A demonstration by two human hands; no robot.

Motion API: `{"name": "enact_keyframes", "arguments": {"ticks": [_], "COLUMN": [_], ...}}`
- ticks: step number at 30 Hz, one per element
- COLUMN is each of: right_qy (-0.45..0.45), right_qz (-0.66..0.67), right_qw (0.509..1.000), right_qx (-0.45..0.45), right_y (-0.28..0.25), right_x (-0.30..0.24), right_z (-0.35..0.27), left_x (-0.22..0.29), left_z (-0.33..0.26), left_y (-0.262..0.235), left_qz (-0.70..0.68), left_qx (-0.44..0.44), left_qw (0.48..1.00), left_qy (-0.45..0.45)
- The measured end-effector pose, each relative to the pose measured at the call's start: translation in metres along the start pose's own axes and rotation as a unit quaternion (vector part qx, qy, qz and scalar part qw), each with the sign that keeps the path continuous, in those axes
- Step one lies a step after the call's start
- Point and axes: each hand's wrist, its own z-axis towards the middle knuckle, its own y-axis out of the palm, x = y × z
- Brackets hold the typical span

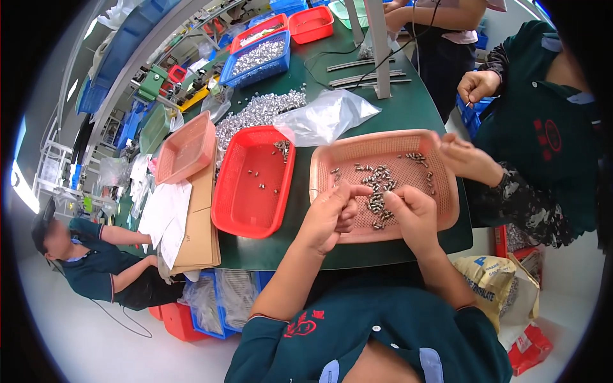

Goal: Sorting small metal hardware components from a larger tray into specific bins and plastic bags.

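Note:
Both my hands are over a pale pink perforated basket (338, 155) on the green table, their fingertips close together. My left hand (334, 216) is closed, its index finger reaching toward the right hand. The fingers of my right hand (414, 214) are curled, with the thumb against them. Anything small in either hand is too hidden to make out. Below and between them, many small metal fittings (378, 183) lie heaped in the basket. To the left stands a red basket (246, 207) with a few similar fittings, some bunched near its upper right.
A co-worker's hand (469, 159) hovers at the pink basket's right edge. Beyond the baskets lie a clear plastic bag (329, 115) and a pile of silvery parts (255, 112). A blue basket (255, 78) of parts stands farther back. Cardboard (199, 223) sits left, and a metal post (381, 54) rises behind.

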Motion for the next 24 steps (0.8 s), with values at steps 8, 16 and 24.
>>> {"name": "enact_keyframes", "arguments": {"ticks": [8, 16, 24], "right_qy": [-0.019, -0.116, -0.259], "right_qz": [-0.037, -0.063, -0.201], "right_qw": [0.998, 0.991, 0.944], "right_qx": [-0.044, -0.036, -0.045], "right_y": [0.006, 0.019, 0.017], "right_x": [-0.009, -0.017, -0.018], "right_z": [0.000, 0.003, 0.006], "left_x": [0.001, -0.013, -0.016], "left_z": [-0.010, -0.011, -0.011], "left_y": [0.006, 0.006, 0.006], "left_qz": [-0.115, -0.168, -0.175], "left_qx": [-0.027, -0.030, -0.041], "left_qw": [0.993, 0.985, 0.984], "left_qy": [-0.019, -0.012, 0.002]}}
